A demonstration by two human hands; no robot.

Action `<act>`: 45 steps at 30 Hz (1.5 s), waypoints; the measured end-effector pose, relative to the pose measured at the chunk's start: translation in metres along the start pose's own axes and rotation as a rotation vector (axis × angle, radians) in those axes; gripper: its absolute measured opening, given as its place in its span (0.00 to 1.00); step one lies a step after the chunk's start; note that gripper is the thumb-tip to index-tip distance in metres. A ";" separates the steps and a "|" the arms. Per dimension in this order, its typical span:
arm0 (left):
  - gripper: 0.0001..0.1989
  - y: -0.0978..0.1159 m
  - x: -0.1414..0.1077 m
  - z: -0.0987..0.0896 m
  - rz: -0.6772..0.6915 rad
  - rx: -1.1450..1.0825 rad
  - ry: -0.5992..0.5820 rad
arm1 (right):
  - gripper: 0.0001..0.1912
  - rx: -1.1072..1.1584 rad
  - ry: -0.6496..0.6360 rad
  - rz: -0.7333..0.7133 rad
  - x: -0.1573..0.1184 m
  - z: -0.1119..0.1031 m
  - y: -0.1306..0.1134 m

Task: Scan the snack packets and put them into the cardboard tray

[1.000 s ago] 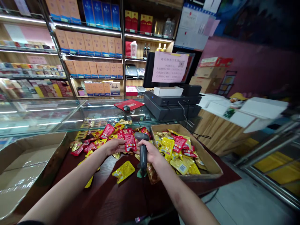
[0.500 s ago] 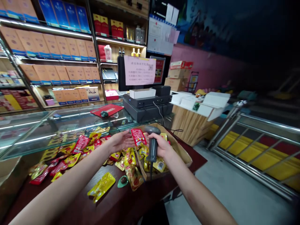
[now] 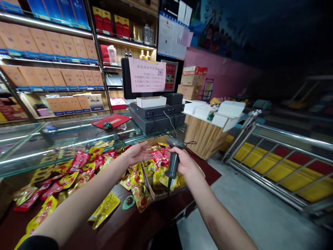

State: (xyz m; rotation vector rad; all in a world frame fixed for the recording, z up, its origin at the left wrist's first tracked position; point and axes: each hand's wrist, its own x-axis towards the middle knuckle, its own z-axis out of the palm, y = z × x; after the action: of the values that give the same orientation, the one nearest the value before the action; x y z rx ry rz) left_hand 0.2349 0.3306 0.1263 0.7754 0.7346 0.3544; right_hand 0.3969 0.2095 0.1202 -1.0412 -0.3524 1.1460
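My right hand is wrapped round the handle of a dark grey barcode scanner, its head up and its cord end hanging down over the box. My left hand is held out with fingers stretched and holds nothing. Beside its fingertips, red snack packets lie on yellow ones inside an open cardboard box. Left of the box, red and yellow packets are heaped on the counter. A single yellow packet lies nearer to me, close to a small green item with a dark round centre.
Behind the box stand a black cash drawer and a monitor with a pink notice. A mouse rests on a red mat. Shelves of boxes line the back; a metal railing runs along the right.
The red packet that was upright at my left fingertips has been let go and now lies in the box. The scanner remains in my right hand. The view has turned slightly right.
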 end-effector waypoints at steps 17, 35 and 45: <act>0.20 -0.088 -0.125 -0.151 0.531 0.859 0.505 | 0.15 -0.130 -0.296 0.357 -0.057 0.082 0.143; 0.27 -0.128 -0.132 -0.184 0.238 1.074 0.639 | 0.14 -0.162 -0.195 0.370 -0.053 0.107 0.195; 0.23 -0.101 -0.119 -0.191 0.414 0.536 0.638 | 0.13 -0.215 -0.339 0.263 -0.031 0.120 0.196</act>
State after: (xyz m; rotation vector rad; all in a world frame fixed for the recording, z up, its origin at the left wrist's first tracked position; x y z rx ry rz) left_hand 0.0183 0.2953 0.0139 1.3539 1.2980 0.8207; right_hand 0.1872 0.2485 0.0293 -1.1024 -0.6313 1.5539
